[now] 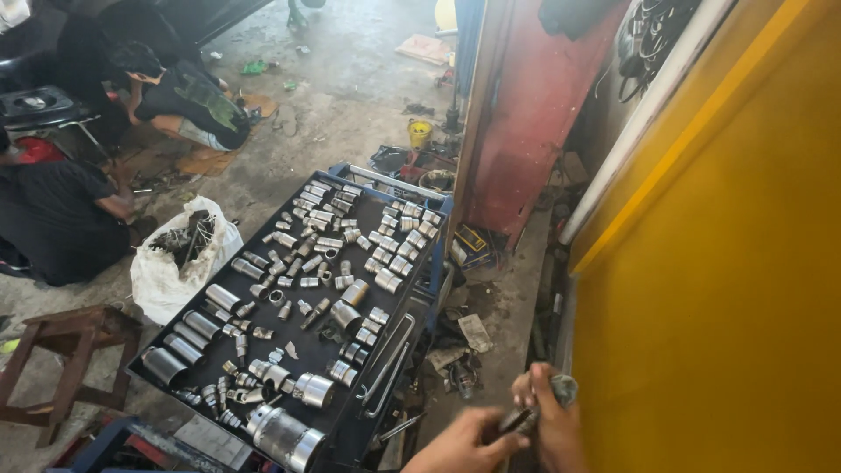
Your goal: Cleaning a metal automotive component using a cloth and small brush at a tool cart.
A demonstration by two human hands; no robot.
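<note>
My left hand point(464, 442) and my right hand point(550, 420) meet at the bottom edge of the view, right of the tool cart. Together they grip a small dark metal tool point(534, 410), with a grey end sticking out past my right fingers. The black cart top point(302, 307) to the left carries several loose chrome sockets of many sizes and a bent steel bar point(385, 363). A big chrome socket point(285, 435) lies at its near corner.
A yellow wall point(727, 289) fills the right side, with a red panel point(534, 114) behind the cart. Scrap litters the floor between cart and wall. A white sack point(166, 271) and a wooden stool point(66, 355) stand at left. Two people crouch at far left.
</note>
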